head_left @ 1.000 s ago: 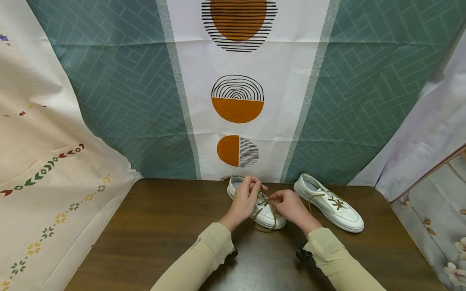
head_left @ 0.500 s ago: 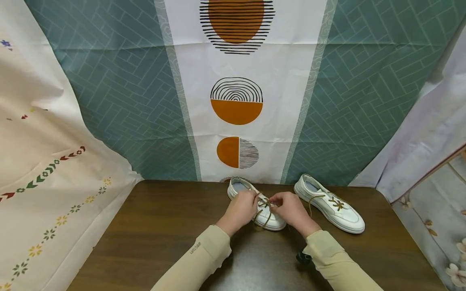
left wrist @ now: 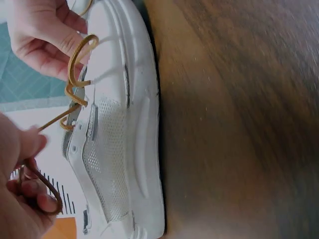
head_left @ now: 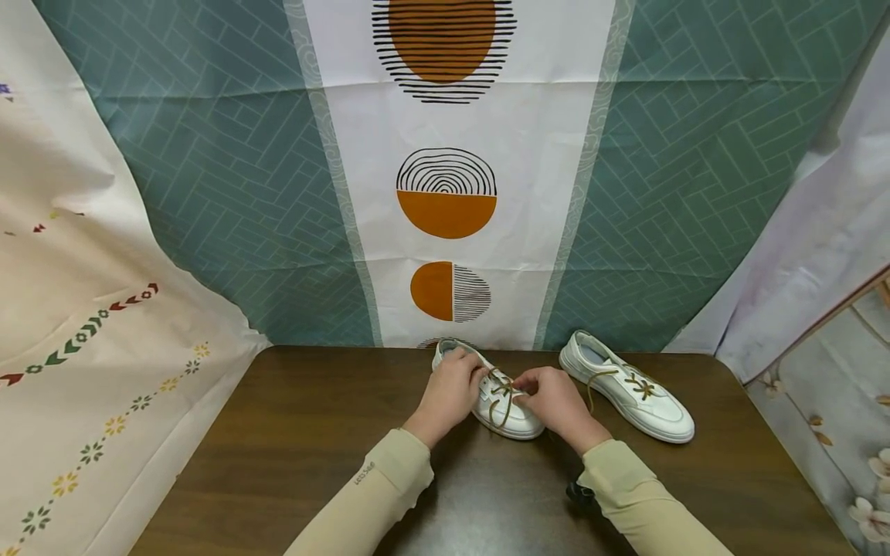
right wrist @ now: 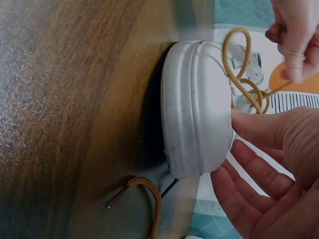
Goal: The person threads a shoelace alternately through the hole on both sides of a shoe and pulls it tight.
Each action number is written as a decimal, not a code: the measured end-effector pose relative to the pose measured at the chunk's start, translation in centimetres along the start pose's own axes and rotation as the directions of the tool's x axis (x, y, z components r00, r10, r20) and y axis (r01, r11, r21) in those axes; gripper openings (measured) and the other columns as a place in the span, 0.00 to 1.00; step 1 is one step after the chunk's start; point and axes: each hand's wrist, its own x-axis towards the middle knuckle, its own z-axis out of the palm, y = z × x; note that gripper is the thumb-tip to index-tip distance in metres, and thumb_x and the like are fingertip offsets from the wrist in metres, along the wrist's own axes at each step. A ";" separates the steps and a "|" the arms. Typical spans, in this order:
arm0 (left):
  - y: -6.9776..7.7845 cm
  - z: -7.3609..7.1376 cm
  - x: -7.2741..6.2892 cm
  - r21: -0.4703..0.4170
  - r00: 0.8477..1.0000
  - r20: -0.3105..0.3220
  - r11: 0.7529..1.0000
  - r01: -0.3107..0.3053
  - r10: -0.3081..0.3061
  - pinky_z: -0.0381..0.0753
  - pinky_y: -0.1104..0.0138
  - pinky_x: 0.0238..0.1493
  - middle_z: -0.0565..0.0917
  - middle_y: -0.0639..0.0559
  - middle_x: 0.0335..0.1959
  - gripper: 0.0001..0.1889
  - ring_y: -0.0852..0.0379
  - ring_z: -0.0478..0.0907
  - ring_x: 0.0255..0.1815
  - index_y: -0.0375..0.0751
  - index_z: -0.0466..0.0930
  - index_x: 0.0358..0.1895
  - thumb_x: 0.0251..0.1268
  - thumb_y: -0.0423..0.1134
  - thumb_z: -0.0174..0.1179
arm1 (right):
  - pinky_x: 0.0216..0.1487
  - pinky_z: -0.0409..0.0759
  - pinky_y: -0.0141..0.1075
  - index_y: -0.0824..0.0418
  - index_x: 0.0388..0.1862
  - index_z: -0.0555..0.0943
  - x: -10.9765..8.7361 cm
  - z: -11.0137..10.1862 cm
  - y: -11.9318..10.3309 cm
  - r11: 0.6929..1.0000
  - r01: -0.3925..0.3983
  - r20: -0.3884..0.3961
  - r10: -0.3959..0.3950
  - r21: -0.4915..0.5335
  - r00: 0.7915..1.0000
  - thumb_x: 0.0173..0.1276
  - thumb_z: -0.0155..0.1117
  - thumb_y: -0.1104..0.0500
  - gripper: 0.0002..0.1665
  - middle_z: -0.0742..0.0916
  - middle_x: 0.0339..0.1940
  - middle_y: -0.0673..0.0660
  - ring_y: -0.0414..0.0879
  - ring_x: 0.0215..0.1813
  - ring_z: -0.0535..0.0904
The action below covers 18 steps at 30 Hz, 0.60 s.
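Note:
A white lace-up shoe (head_left: 511, 425) stands on the table, its toe toward me. My left hand (head_left: 450, 390) is over its opening and pinches a brown shoelace (left wrist: 55, 118), stretched from the eyelets to my fingers; more of it loops among those fingers. A slack loop of lace (right wrist: 239, 74) rises above the toe. My right hand (head_left: 555, 398) grips the shoe's right side near the front, thumb (right wrist: 259, 127) on the upper beside the laces and fingers spread along the side. The index fingertip is hidden behind the shoe in the right wrist view.
A matching white shoe (head_left: 657, 417) with brown laces stands to the right. A lace end with a metal tip (right wrist: 117, 196) shows near the table surface. The brown wooden table (head_left: 313, 440) meets a patterned cloth (head_left: 278, 232) at the back.
My left hand has drawn back toward the heel, pulling lace with it. The slack loop over the toe has shortened and come off the table. My right hand has barely moved.

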 end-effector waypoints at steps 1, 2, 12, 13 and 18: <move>0.0 -0.1 0.1 -0.049 1.000 -0.023 0.999 0.013 -0.014 0.77 0.65 0.40 0.76 0.57 0.32 0.06 0.59 0.75 0.37 0.49 0.81 0.33 0.65 0.44 0.57 | 0.36 0.78 0.36 0.50 0.33 0.86 0.0 0.0 0.0 1.000 0.001 -0.001 -0.001 0.001 1.000 0.51 0.74 0.56 0.09 0.87 0.31 0.46 0.40 0.36 0.81; 0.1 -0.1 0.1 -0.095 0.999 -0.046 0.995 0.023 -0.027 0.77 0.66 0.41 0.76 0.57 0.33 0.07 0.59 0.75 0.38 0.49 0.80 0.33 0.66 0.44 0.56 | 0.36 0.77 0.36 0.50 0.33 0.86 0.0 0.0 0.0 1.000 0.001 -0.001 -0.001 0.000 1.000 0.50 0.74 0.56 0.09 0.87 0.31 0.46 0.40 0.36 0.81; 0.3 -0.2 0.6 -0.457 0.989 -0.121 0.889 0.019 -0.084 0.76 0.67 0.44 0.84 0.58 0.38 0.10 0.62 0.79 0.44 0.49 0.78 0.37 0.72 0.46 0.47 | 0.36 0.77 0.36 0.50 0.32 0.87 -0.2 0.1 -0.1 1.000 -0.018 -0.013 0.018 -0.010 1.000 0.50 0.75 0.55 0.09 0.87 0.31 0.46 0.41 0.36 0.81; 0.4 -0.2 0.7 -0.499 0.990 -0.114 0.866 0.019 -0.087 0.76 0.68 0.45 0.85 0.58 0.37 0.10 0.63 0.80 0.44 0.49 0.77 0.37 0.72 0.46 0.46 | 0.36 0.77 0.36 0.50 0.32 0.87 -0.1 0.1 -0.1 1.000 -0.017 -0.015 0.017 -0.011 1.000 0.50 0.75 0.55 0.09 0.87 0.31 0.46 0.41 0.36 0.81; 0.5 -0.2 0.8 -0.699 0.992 -0.072 0.715 0.026 -0.107 0.79 0.66 0.40 0.84 0.48 0.28 0.12 0.55 0.82 0.34 0.40 0.71 0.37 0.74 0.42 0.43 | 0.35 0.77 0.36 0.49 0.32 0.87 -0.1 0.1 -0.1 1.000 -0.014 -0.016 0.014 -0.019 1.000 0.50 0.74 0.55 0.09 0.88 0.31 0.46 0.40 0.35 0.81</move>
